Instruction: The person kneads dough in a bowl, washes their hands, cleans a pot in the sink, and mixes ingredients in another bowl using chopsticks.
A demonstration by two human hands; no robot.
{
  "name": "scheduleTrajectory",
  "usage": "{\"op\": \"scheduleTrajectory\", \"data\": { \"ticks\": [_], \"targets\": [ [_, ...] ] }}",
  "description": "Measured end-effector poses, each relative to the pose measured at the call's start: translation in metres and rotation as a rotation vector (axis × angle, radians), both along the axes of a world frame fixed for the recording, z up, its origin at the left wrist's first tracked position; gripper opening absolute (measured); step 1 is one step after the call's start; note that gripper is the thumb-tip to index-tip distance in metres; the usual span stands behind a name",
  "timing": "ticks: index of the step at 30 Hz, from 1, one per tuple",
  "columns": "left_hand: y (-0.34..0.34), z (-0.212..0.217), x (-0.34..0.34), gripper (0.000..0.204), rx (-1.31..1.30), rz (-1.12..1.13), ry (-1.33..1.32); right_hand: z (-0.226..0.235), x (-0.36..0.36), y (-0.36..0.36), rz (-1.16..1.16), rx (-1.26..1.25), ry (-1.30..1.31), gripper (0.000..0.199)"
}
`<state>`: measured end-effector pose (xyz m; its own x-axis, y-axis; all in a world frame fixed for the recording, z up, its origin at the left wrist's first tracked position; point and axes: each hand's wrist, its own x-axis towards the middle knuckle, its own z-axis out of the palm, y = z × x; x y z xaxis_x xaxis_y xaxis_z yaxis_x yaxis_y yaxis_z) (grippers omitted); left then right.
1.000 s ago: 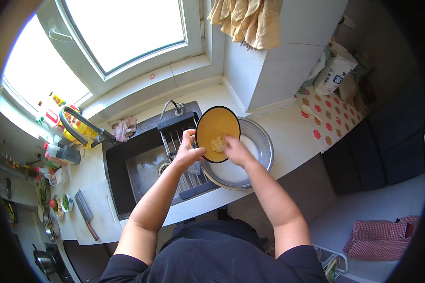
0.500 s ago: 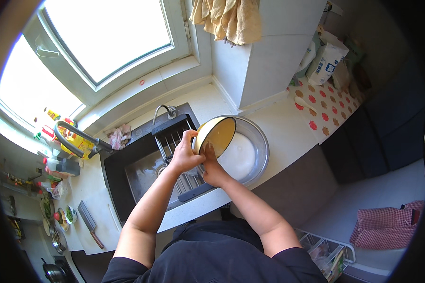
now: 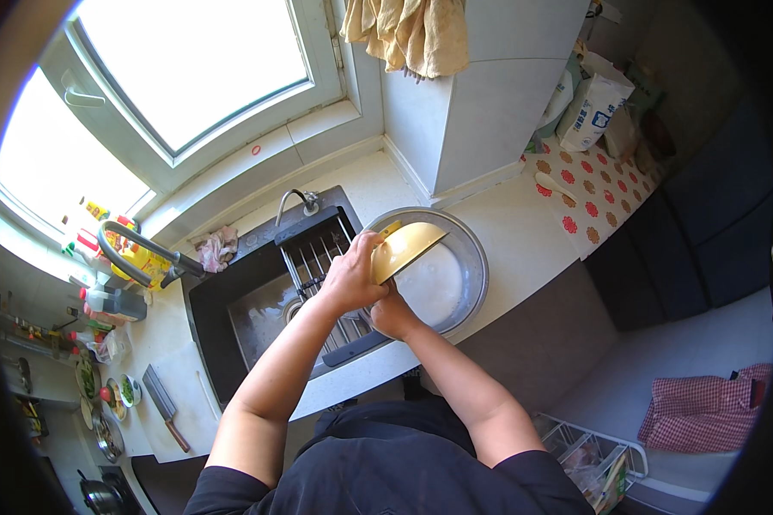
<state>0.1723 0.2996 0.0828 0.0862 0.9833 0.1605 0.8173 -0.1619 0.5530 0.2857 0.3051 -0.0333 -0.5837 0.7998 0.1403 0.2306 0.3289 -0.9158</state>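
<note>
A yellow bowl is tipped over above a wide metal basin, its dark rim turned down toward the basin. My left hand is closed on the bowl's left side. Close beneath the bowl's near edge is my right hand, its fingers hidden behind the bowl and my left hand. White material covers the basin's bottom; I cannot tell whether it is powder or liquid.
Left of the basin lies a dark sink with a metal drying rack across it and a curved faucet. A cleaver rests on the left counter, near bottles and small bowls. A spotted mat lies at the right.
The bowl has turned further over, so its yellow outside now shows instead of its inside. My right hand's fingers, seen inside the bowl before, are now hidden.
</note>
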Motion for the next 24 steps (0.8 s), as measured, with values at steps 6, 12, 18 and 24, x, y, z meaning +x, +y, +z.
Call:
{"op": "scheduleTrajectory", "data": {
  "ticks": [6, 12, 18, 24],
  "targets": [
    [0.006, -0.001, 0.011, 0.07, 0.021, -0.017, -0.003, -0.013, 0.003, 0.009, 0.002, -0.066, 0.076, 0.054],
    [0.011, -0.011, 0.012, 0.067, -0.028, 0.109, -0.147, -0.005, 0.014, 0.026, 0.021, 0.068, -0.022, 0.062],
    [0.001, -0.03, -0.01, 0.058, -0.157, 0.457, -1.107, 0.047, 0.03, 0.063, 0.045, 0.016, -0.028, 0.058],
    [-0.043, -0.043, -0.034, 0.055, -0.155, 0.6, -1.657, 0.106, -0.002, 0.076, 0.175, -0.107, 0.044, 0.049]
  ]
}}
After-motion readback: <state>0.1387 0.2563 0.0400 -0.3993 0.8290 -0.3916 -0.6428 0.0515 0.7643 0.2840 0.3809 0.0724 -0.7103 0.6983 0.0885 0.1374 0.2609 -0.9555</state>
